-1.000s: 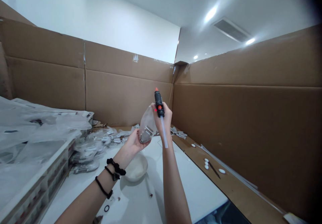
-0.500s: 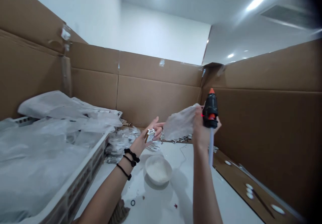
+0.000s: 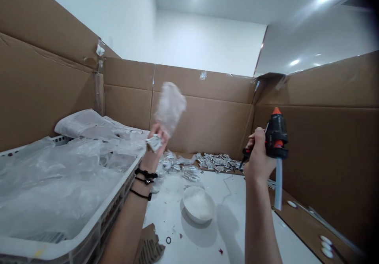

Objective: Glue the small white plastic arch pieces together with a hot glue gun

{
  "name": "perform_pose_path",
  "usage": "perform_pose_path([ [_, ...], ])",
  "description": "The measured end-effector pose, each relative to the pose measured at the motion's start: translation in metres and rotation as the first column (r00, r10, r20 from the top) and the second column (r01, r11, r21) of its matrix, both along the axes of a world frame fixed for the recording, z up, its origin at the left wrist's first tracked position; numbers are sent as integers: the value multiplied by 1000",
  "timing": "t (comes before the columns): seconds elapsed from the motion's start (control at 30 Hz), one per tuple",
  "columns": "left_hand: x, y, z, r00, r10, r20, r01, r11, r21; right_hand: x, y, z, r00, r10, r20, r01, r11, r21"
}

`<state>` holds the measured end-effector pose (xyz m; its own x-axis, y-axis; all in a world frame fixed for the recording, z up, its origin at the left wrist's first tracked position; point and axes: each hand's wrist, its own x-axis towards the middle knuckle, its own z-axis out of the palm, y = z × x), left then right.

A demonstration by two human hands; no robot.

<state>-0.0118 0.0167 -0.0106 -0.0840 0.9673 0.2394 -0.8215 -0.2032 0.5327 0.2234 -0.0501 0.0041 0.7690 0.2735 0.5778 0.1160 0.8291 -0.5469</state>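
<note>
The left hand has its fingers bent around a see-through plastic bag that sticks up above them. A small silver piece sits against that hand too (it is too blurry to tell which fingers pinch what). The right hand is closed around a black glue gun, with its orange tip up and a glue stick hanging from its back end.

To do this well, hold the bag lightly by its edge, so the silver piece does not slip. Keep the hot tip away from the bag and the skin.

Between the two arms, a white bowl sits on the table. A basket full of bags is beside the left arm. I can't read any words or brand on the glue gun or the bags.
</note>
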Motion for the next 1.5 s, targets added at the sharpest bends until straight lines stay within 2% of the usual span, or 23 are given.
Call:
perform_pose_path([
  [0.03, -13, 4, -1, 987, 143, 67, -152, 976, 158, 2, 0, 1, 1000, 7, -6, -6, 1000, 7],
  [0.07, -25, 8, -3, 954, 263, 140, -293, 918, 269, 3, 0, 2, 1000, 12, -5, -12, 1000, 12],
  [0.13, -42, 14, -9, 922, 330, 204, -381, 867, 321, 5, -2, 3, 1000, 17, -1, -17, 1000, 23],
  [0.2, -46, 17, -13, 899, 384, 212, -438, 799, 411, 4, -3, 3, 1000, 22, -5, -22, 999, 25],
  [0.27, -40, 15, -14, 914, 370, 166, -403, 783, 474, 2, -3, 3, 999, 35, -16, -35, 999, 11],
  [0.33, -30, 12, -12, 945, 312, 96, -316, 799, 511, 1, -3, 2, 999, 45, -4, -45, 999, 2],
  [0.4, -18, 10, -8, 958, 258, -125, -157, 837, 523, 1, -1, 1, 999, 38, 33, -37, 999, -13],
  [0.43, -12, 10, -7, 935, 226, -275, -60, 862, 504, 1, -1, 0, 998, 28, 55, -27, 999, -26],
  [0.47, -6, 10, -7, 871, 181, -456, 59, 884, 464, 2, 0, 0, 997, 17, 74, -14, 999, -40],
  [0.5, 2, 12, -8, 756, 134, -640, 184, 895, 405, 2, 0, -1, 996, 5, 89, -1, 999, -54],
  [0.53, 11, 13, -11, 592, 93, -801, 308, 892, 331, 2, 0, -1, 995, -2, 100, 9, 998, -65],
  [0.57, 21, 15, -16, 392, 67, -918, 420, 874, 243, 2, 1, -1, 994, -5, 106, 13, 997, -75],
  [0.63, 44, 19, -32, -54, 101, -993, 568, 822, 52, 2, 0, -1, 994, -4, 109, 14, 996, -89],
  [0.67, 56, 21, -42, -227, 135, -964, 590, 807, -26, 2, 0, -1, 994, -4, 110, 15, 995, -97],
  [0.73, 78, 23, -63, -434, 224, -873, 531, 846, -47, 2, -1, -1, 993, -13, 119, 26, 993, -115],
  [0.77, 87, 23, -73, -465, 245, -851, 505, 862, -28, 2, -2, -1, 992, -21, 126, 37, 991, -126],
  [0.83, 100, 21, -89, -477, 278, -833, 473, 881, 23, 2, -3, 0, 988, -37, 148, 59, 988, -145],
  [0.93, 109, 17, -100, -449, 311, -838, 483, 873, 65, 3, -4, -1, 985, -30, 171, 55, 988, -145],
  [1.27, 102, 23, -96, -386, 333, -860, 522, 848, 94, 6, -2, -3, 978, 68, 198, -23, 975, -222],
  [1.4, 100, 23, -84, -362, 349, -865, 526, 842, 119, 10, 2, -5, 959, 121, 258, -48, 961, -272],
  [1.5, 90, 17, -61, -259, 424, -868, 513, 822, 248, 15, 3, -5, 919, 155, 363, -21, 938, -347],
])
